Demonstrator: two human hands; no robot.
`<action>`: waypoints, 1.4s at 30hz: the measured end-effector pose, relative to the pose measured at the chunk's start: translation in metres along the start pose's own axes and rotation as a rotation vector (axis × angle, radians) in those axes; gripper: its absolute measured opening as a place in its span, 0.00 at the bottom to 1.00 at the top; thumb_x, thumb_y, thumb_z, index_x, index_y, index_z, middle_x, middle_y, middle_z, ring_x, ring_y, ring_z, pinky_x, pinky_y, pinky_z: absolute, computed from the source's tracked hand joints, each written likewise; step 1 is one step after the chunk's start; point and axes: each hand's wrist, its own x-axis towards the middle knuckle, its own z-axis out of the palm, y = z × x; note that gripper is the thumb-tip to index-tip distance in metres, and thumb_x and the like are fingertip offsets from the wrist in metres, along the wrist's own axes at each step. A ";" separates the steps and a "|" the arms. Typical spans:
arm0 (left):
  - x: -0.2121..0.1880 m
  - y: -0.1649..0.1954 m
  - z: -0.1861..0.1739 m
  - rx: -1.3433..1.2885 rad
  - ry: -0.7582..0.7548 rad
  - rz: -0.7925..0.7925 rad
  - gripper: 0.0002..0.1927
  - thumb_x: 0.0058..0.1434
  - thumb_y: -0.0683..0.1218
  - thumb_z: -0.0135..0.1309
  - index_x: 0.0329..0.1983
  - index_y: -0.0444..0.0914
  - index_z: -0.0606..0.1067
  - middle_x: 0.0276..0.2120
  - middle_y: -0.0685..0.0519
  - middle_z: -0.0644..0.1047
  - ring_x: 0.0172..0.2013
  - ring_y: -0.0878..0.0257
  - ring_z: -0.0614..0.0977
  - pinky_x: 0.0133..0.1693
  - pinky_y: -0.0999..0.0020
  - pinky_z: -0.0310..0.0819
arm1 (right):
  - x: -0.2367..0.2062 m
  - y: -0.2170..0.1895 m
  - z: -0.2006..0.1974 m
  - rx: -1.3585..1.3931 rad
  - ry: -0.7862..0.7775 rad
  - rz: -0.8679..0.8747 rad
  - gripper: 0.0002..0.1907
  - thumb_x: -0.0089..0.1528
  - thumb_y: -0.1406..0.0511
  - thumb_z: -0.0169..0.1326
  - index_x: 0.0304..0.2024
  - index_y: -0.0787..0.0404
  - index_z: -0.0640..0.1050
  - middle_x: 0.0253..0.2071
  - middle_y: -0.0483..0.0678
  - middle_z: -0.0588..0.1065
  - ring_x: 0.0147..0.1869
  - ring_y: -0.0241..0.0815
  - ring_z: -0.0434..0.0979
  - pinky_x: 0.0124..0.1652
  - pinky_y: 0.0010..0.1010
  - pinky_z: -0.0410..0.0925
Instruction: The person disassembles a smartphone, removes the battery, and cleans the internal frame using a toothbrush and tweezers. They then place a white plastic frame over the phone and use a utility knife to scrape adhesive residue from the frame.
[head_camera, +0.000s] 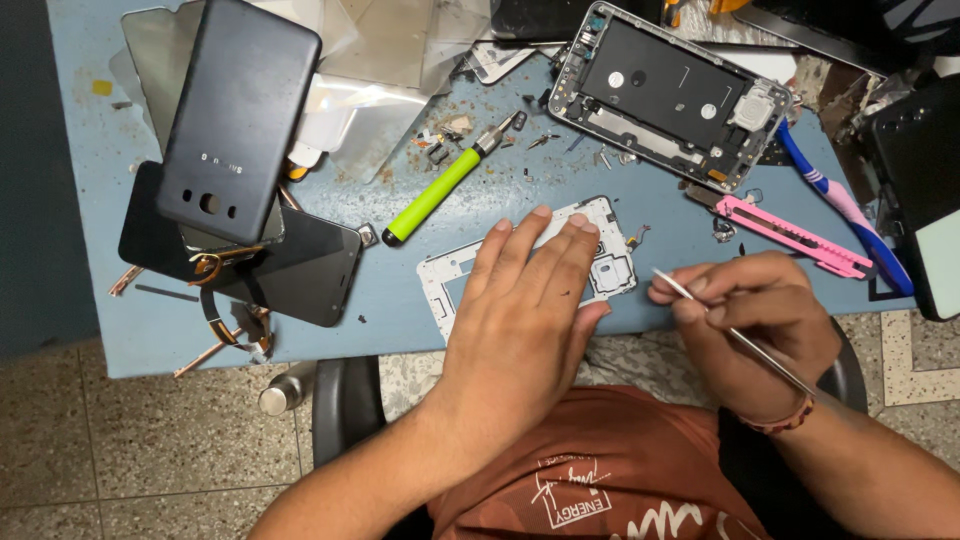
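The left hand (525, 300) lies flat, fingers together, pressing down on a white phone mid-frame (610, 250) at the lower centre of the frame, near the front edge of the blue counter (90, 300). The right hand (745, 320) is pinched shut on thin metal tweezers (735, 335), their tip just beside the frame's right end. The frame looks light, thin and stiff but easily bent or cracked, so it is probably best held flat by its outer rails, away from the cut-outs and small fittings. Above it lies a green-handled screwdriver (440, 190); to the right, a pink utility knife (790, 232) and a blue-and-pink toothbrush (835, 200). At upper right sits an opened phone chassis (665, 90); at upper left, a black back cover (235, 115) rests over a dark screen panel (300, 275) and clear film sheets (370, 110). Tiny screws and debris dot the counter.
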 end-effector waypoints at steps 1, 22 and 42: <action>0.000 0.000 0.000 -0.002 0.001 0.000 0.31 0.63 0.47 0.60 0.67 0.31 0.68 0.64 0.43 0.73 0.68 0.44 0.68 0.71 0.46 0.54 | 0.002 -0.002 0.003 0.010 0.014 0.018 0.10 0.70 0.78 0.54 0.45 0.63 0.68 0.49 0.51 0.70 0.51 0.44 0.84 0.54 0.37 0.81; -0.001 -0.001 -0.001 0.012 -0.003 0.006 0.29 0.64 0.47 0.59 0.66 0.31 0.69 0.63 0.43 0.73 0.68 0.45 0.68 0.71 0.46 0.55 | 0.031 -0.010 -0.013 -0.039 -0.162 0.145 0.07 0.67 0.70 0.44 0.45 0.63 0.72 0.51 0.48 0.66 0.54 0.41 0.74 0.59 0.33 0.71; 0.000 -0.001 -0.001 0.008 0.001 0.009 0.28 0.65 0.47 0.59 0.66 0.31 0.69 0.63 0.43 0.73 0.68 0.44 0.68 0.71 0.45 0.55 | 0.023 -0.012 -0.009 -0.298 -0.186 0.016 0.11 0.58 0.76 0.65 0.36 0.63 0.74 0.44 0.53 0.77 0.51 0.43 0.84 0.46 0.26 0.78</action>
